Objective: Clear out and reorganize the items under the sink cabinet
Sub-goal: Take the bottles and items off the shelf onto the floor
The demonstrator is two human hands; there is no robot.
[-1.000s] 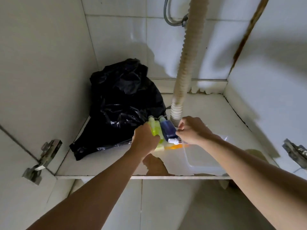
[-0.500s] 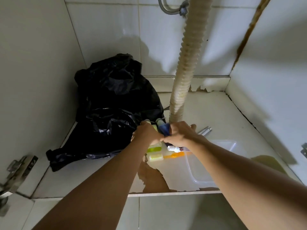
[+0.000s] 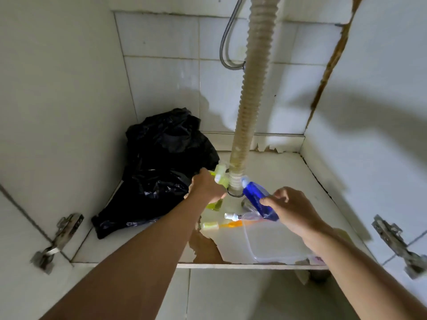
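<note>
My left hand [image 3: 206,188] grips a yellow-green bottle [image 3: 220,175] just left of the ribbed drain pipe [image 3: 248,107]. My right hand [image 3: 292,210] holds a blue bottle [image 3: 257,197], tilted, its cap pointing toward the foot of the pipe. A small white-capped spray bottle [image 3: 233,216], an orange item [image 3: 232,224] and a pale green-yellow piece [image 3: 210,226] lie on the cabinet floor [image 3: 288,179] below my hands. A clear plastic container [image 3: 272,241] sits at the front right of the floor, partly under my right wrist.
A black plastic bag [image 3: 161,167] fills the back left corner. A metal hose [image 3: 227,45] loops behind the pipe. Peeled brown patch [image 3: 205,248] marks the front edge. Door hinges [image 3: 56,239] [image 3: 397,243] stick out on both sides.
My hands have moved apart: the right has pulled the blue bottle to the right of the pipe, the left keeps the yellow-green bottle at its left. The camera has tilted up.
</note>
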